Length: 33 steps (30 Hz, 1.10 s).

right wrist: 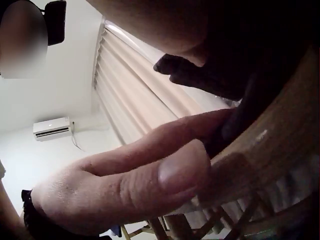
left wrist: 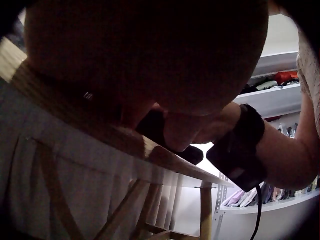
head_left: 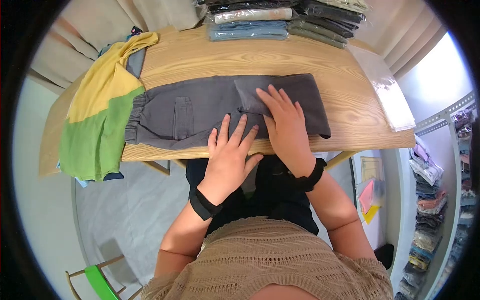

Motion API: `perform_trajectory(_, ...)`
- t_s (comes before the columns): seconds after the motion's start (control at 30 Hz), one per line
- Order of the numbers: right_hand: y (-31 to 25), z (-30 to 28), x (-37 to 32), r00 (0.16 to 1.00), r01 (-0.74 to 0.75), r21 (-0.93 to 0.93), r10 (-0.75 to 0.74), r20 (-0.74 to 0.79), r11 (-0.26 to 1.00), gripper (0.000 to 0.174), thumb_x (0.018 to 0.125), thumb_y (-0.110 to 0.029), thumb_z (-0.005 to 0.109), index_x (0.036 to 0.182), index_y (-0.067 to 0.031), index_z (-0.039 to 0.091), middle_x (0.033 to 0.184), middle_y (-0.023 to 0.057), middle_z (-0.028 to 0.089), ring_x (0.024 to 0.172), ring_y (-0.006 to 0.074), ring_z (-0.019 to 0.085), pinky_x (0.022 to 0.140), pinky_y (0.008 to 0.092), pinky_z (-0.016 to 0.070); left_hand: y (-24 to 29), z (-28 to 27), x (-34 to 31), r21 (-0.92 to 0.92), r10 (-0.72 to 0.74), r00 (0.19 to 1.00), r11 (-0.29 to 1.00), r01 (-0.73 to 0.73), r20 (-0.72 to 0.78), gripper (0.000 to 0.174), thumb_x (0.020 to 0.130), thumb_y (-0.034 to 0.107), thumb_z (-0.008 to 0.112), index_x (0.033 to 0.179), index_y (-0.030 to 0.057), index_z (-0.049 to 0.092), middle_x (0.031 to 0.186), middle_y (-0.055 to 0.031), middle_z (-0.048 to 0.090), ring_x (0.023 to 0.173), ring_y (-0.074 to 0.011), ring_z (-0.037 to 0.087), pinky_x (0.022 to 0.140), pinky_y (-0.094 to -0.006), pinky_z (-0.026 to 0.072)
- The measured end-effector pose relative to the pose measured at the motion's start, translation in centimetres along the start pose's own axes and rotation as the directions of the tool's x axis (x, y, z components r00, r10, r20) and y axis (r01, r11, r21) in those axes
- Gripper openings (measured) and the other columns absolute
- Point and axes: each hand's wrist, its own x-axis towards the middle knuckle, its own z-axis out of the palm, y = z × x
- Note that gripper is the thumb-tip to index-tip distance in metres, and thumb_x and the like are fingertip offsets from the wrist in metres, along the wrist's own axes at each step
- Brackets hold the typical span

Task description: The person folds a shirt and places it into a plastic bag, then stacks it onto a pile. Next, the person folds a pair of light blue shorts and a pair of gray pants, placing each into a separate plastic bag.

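A pair of dark grey trousers lies folded lengthwise on the wooden table, its elastic waistband to the left. At the right end, the leg part is doubled back over itself. My left hand rests with spread, straight fingers on the near edge of the trousers. Fingers extended, my right hand lies flat on the doubled-back part. In the right wrist view the left hand shows its thumb close by the table edge. The left wrist view is mostly dark, with the right hand beyond.
A yellow and green garment hangs over the table's left end, beside the waistband. Bagged folded clothes are stacked at the back. Clear plastic bags lie at the right edge. Shelves of clothes stand right; a green-backed chair stands lower left.
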Motion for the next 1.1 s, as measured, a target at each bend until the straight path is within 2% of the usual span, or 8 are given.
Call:
perform_trajectory(0.47, -0.3, 1.5, -0.3, 0.99, 0.137, -0.186, -0.13, 0.048, 0.973, 0.04, 0.09, -0.036, 0.05, 0.126, -0.0204, 0.052, 0.127, 0.0133, 0.052, 0.121, 0.0353, 0.044, 0.096, 0.0572, 0.0319, -2.1, -1.3, -0.9, -0.125, 0.036, 0.999, 0.991, -0.037, -0.008, 0.045, 0.081, 0.025, 0.064, 0.12, 0.0068, 0.051, 0.126, -0.0165, 0.045, 0.128, -0.0364, 0.031, 0.103, -0.0499, 0.0266)
perform_trajectory(0.53, -0.2, 1.8, -0.3, 0.989, 0.144, -0.168, -0.141, 0.034, 0.975, 0.041, 0.091, -0.041, 0.047, 0.125, -0.0186, 0.054, 0.126, 0.0142, 0.052, 0.118, 0.0381, 0.045, 0.096, 0.058, 0.0314, -4.3, -3.4, -2.3, -0.641, -0.226, 0.958, 0.765, 0.061, -0.178, 0.028, 0.087, 0.016, 0.057, 0.113, 0.0047, 0.055, 0.119, -0.0123, 0.052, 0.118, -0.0273, 0.043, 0.1, -0.0381, 0.0314)
perform_trajectory(0.6, -0.3, 1.7, -0.5, 0.988, 0.157, -0.223, -0.156, 0.019, 0.962, 0.043, 0.09, -0.041, 0.048, 0.126, -0.017, 0.053, 0.126, 0.0142, 0.052, 0.118, 0.0392, 0.045, 0.096, 0.0584, 0.0305, -5.0, -5.0, -3.8, -0.685, -0.669, 0.609, 0.678, 0.266, -0.426, 0.024, 0.09, 0.014, 0.053, 0.112, 0.0025, 0.054, 0.112, -0.009, 0.054, 0.108, -0.0217, 0.048, 0.094, -0.0304, 0.0354)
perform_trajectory(0.67, -0.3, 1.7, -0.6, 0.987, 0.158, -0.201, -0.159, 0.01, 0.967, 0.048, 0.088, -0.043, 0.051, 0.126, -0.0153, 0.053, 0.126, 0.0162, 0.052, 0.118, 0.0409, 0.044, 0.096, 0.059, 0.0298, -7.8, -5.1, -5.0, -0.65, -0.697, 0.235, 0.717, 0.254, -0.677, 0.027, 0.092, 0.017, 0.052, 0.112, -0.0016, 0.051, 0.104, -0.0093, 0.055, 0.103, -0.0231, 0.051, 0.093, -0.0334, 0.038)
perform_trajectory(0.7, -0.4, 1.6, -0.7, 0.988, 0.152, -0.188, -0.153, 0.011, 0.97, 0.049, 0.086, -0.043, 0.053, 0.127, -0.0166, 0.052, 0.126, 0.0173, 0.051, 0.118, 0.0413, 0.044, 0.096, 0.0594, 0.0297, -8.7, -5.4, -5.7, -0.641, -0.689, 0.245, 0.724, 0.254, -0.682, 0.027, 0.092, 0.017, 0.052, 0.112, -0.0016, 0.051, 0.104, -0.0093, 0.055, 0.103, -0.0231, 0.051, 0.093, -0.0334, 0.038)
perform_trajectory(0.77, -0.4, 1.3, -0.8, 0.991, 0.136, -0.171, -0.137, 0.006, 0.976, 0.051, 0.085, -0.044, 0.055, 0.128, -0.0179, 0.051, 0.127, 0.0185, 0.05, 0.118, 0.0417, 0.043, 0.096, 0.0598, 0.0295, -9.7, -6.3, -7.1, -0.953, -0.897, 0.324, 0.291, -0.083, -0.302, 0.032, 0.091, 0.017, 0.055, 0.116, -0.0015, 0.046, 0.108, -0.0088, 0.051, 0.103, -0.0195, 0.049, 0.094, -0.0345, 0.0384)
perform_trajectory(0.87, 0.0, 0.8, -1.0, 0.985, 0.171, -0.089, -0.172, 0.001, 0.981, 0.054, 0.081, -0.044, 0.059, 0.129, -0.0217, 0.05, 0.127, 0.0197, 0.049, 0.119, 0.0419, 0.042, 0.096, 0.0603, 0.0294, -12.6, -6.3, -7.9, -0.99, -0.864, 0.502, -0.039, -0.133, -0.034, 0.031, 0.091, 0.02, 0.056, 0.113, -0.0001, 0.049, 0.107, -0.0083, 0.052, 0.102, -0.0205, 0.05, 0.093, -0.0345, 0.0392)
perform_trajectory(1.1, 0.5, 0.9, -1.5, 0.969, 0.241, -0.062, -0.244, -0.032, 0.968, 0.054, 0.078, -0.041, 0.063, 0.128, -0.0244, 0.051, 0.126, 0.0169, 0.05, 0.118, 0.0393, 0.043, 0.096, 0.0591, 0.0298, -13.6, -7.8, -3.8, -0.985, -0.81, 0.568, -0.07, 0.159, 0.149, 0.03, 0.088, 0.023, 0.06, 0.11, 0.0041, 0.054, 0.108, -0.0055, 0.058, 0.093, -0.0183, 0.054, 0.085, -0.0338, 0.0441)
